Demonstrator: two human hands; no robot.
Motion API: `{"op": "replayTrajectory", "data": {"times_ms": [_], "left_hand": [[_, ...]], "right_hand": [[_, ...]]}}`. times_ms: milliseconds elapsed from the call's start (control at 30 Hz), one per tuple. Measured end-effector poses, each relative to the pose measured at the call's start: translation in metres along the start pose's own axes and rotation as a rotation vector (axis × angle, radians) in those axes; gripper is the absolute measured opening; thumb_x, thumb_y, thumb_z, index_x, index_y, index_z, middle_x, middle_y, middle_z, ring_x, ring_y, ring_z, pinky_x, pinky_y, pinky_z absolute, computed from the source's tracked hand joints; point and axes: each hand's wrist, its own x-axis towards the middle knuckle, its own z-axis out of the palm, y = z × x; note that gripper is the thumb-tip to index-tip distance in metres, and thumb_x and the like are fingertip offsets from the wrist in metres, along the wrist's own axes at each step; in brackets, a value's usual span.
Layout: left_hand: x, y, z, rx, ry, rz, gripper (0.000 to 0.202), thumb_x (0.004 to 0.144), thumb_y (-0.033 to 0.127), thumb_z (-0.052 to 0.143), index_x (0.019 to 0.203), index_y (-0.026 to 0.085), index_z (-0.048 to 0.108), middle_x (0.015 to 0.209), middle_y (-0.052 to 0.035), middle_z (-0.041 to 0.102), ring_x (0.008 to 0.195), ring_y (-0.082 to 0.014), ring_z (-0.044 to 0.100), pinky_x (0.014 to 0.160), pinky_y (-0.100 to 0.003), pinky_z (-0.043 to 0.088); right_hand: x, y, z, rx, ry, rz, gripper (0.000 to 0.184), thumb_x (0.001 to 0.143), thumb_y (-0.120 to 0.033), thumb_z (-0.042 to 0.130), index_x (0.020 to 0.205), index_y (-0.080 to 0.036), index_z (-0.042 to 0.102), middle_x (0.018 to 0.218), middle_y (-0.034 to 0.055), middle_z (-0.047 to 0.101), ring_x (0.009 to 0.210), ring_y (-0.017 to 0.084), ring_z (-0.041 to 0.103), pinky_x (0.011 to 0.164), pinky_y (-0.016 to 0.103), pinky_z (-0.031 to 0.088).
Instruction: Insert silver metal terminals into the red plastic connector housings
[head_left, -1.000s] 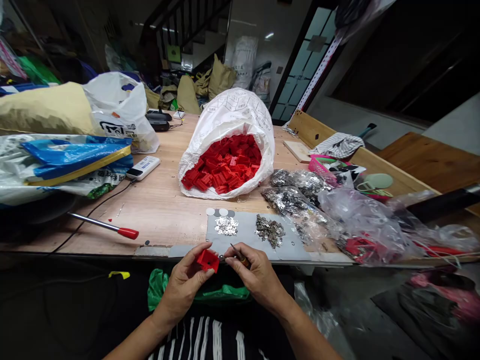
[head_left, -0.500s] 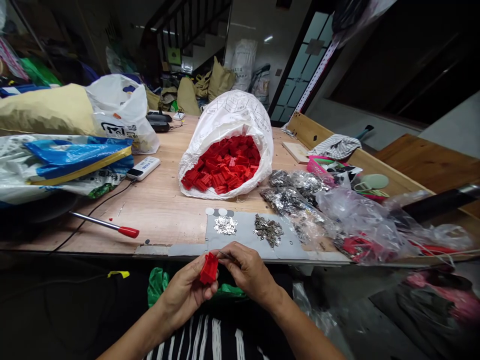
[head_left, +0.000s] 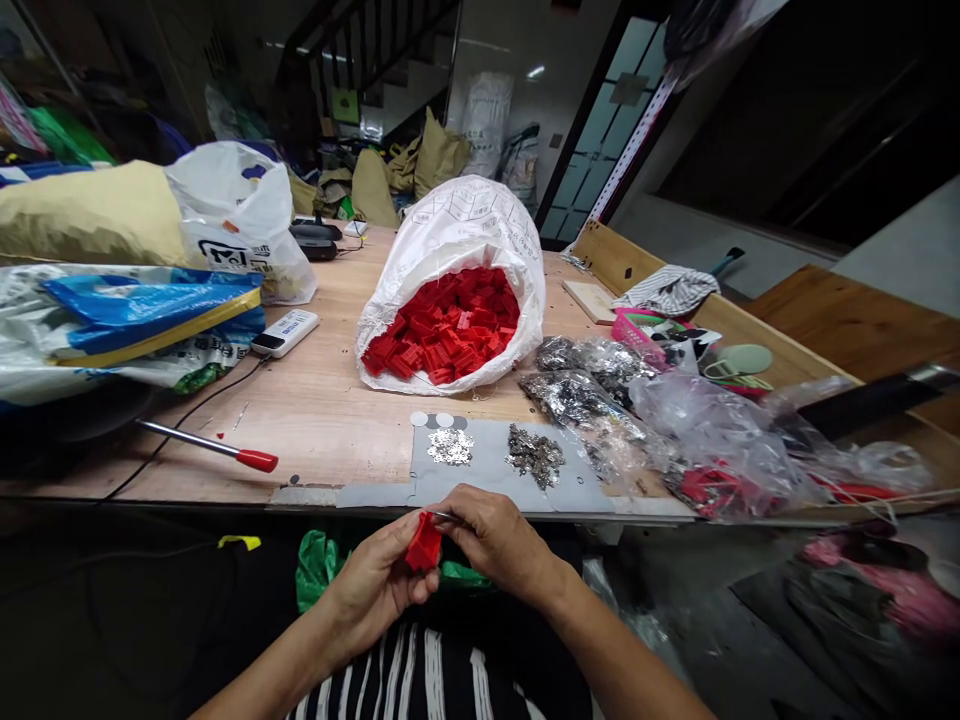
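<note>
A small red plastic block sits tilted in the left hand, gripped between thumb and fingers just off the near edge of the desk. The right hand closes around a thin metal tool, its handle hidden in the fingers and its slim shaft reaching left to the top of the block, where the two seem to touch, though the exact contact is too small to tell
</note>
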Motion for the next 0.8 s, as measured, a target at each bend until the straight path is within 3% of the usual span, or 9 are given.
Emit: {"op": "replayTrajectory", "data": {"times_ms": [433,533,633,800], "left_hand": [[0.000,-0.003,-0.002,-0.046,-0.006,-0.027,0.023,0.088,0.031,0.056,0.097,0.013,0.066,0.072,-0.0028,0.058,0.054,-0.0095,0.059,0.045,-0.017,0.039],[0.000,-0.004,-0.002,-0.056,-0.007,-0.033,0.022,0.089,0.031,0.055,0.096,0.013,0.065,0.072,-0.0031,0.059,0.054,-0.0097,0.059,0.045,-0.017,0.039],[-0.001,-0.003,-0.002,-0.064,-0.002,-0.029,0.026,0.090,0.031,0.053,0.108,0.015,0.062,0.074,-0.0041,0.061,0.054,-0.0101,0.059,0.046,-0.017,0.040],[-0.003,0.000,0.002,-0.050,-0.004,-0.028,0.038,0.092,0.032,0.049,0.127,0.017,0.050,0.073,-0.0052,0.062,0.054,-0.0106,0.059,0.046,-0.016,0.039]], "right_hand": [[-0.002,0.003,0.008,0.120,0.042,0.004,0.016,0.086,-0.008,0.053,0.091,-0.018,0.065,0.085,0.0028,0.062,0.079,0.014,0.058,0.073,0.024,0.045],[-0.001,0.002,0.005,0.160,-0.004,-0.002,0.016,0.087,-0.010,0.053,0.091,-0.018,0.066,0.085,0.0031,0.061,0.080,0.014,0.057,0.073,0.024,0.045],[0.000,0.003,-0.001,0.289,-0.029,0.031,0.013,0.089,-0.017,0.054,0.093,-0.018,0.067,0.086,0.0032,0.060,0.080,0.014,0.056,0.073,0.025,0.044],[-0.001,0.011,-0.003,0.443,0.066,0.180,0.011,0.089,-0.023,0.054,0.088,-0.018,0.064,0.080,0.0005,0.061,0.075,0.014,0.054,0.069,0.024,0.041]]}}
